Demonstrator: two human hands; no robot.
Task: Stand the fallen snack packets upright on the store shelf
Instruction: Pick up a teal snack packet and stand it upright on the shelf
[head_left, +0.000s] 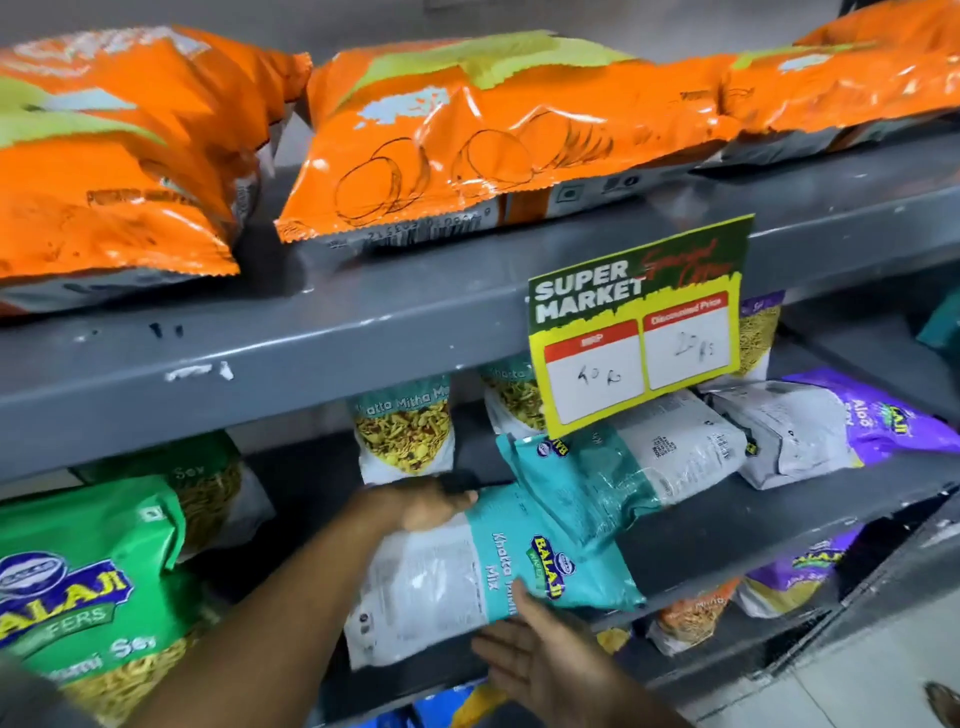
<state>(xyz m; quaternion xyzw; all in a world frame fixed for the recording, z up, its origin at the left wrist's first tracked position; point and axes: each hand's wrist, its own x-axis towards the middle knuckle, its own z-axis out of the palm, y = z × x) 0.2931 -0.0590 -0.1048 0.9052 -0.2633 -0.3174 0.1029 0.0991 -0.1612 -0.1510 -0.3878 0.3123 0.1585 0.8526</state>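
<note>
A teal and white Khatta Mitha Mix packet (447, 577) lies on its side at the front edge of the middle shelf (789, 525). My left hand (431, 506) grips its upper edge. My right hand (545, 660) is flat with the palm showing, and its fingertips touch the packet's lower edge. A second teal packet (623, 467) lies tilted just behind and to the right, partly over the first. Further right a purple Aloo Sev packet (831, 426) lies flat. Two Khatta Mitha packets (405, 431) stand upright at the back.
Large orange packets (441, 135) lie flat on the upper shelf. A yellow price sign (639, 322) hangs from that shelf's front lip. Green Sev packets (88, 587) stand at the left. The lower shelf holds more packets (800, 571). A foot (943, 701) shows at bottom right.
</note>
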